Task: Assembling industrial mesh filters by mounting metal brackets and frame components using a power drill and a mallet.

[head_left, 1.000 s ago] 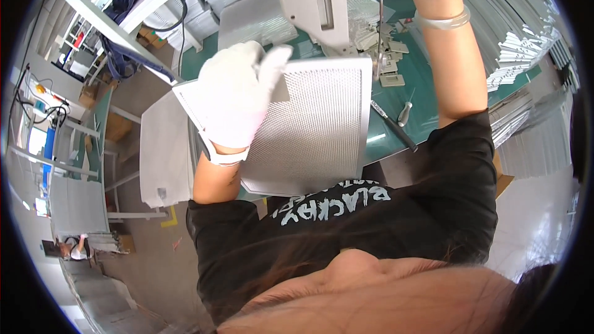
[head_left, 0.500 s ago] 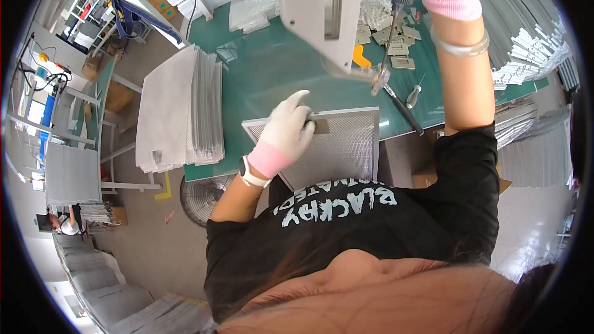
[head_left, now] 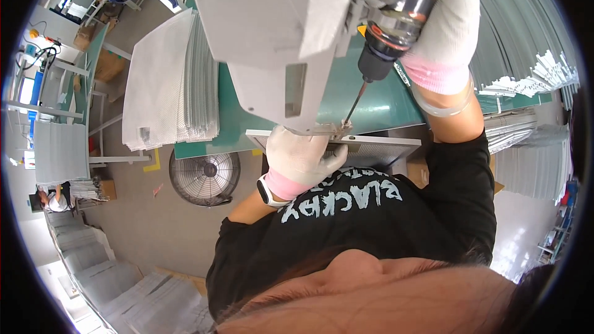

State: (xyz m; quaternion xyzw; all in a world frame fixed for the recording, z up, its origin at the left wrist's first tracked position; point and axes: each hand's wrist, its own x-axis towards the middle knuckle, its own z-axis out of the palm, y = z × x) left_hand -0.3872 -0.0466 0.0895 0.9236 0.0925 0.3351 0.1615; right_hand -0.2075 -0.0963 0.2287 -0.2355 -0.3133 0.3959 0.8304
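While the right hand (head_left: 455,18) wraps around a black power driver (head_left: 396,31), the head view shows the bit slanting near and left toward a small metal tip (head_left: 343,127) at the far edge of a framed mesh panel (head_left: 380,146). Whether tip and panel touch cannot be told. The panel lies at the near edge of the green table (head_left: 247,108), tilted, just in front of the torso; its visible far edge runs left to right. Its near part is hidden, so its long axis cannot be confirmed.

The left hand (head_left: 298,158) is the nearer of the two to the panel. It clasps the far edge just left of the tip, thumb pointing right along the near face; the other fingertips are hidden. The right hand is far and right of the panel and reaches it only through the driver.

A grey housing (head_left: 260,31) with a slot overhangs the far side and blocks sight of the tabletop. A stack of mesh sheets (head_left: 161,80) stands left, grey strips (head_left: 526,18) lie far right, and a floor fan (head_left: 204,179) stands near left.
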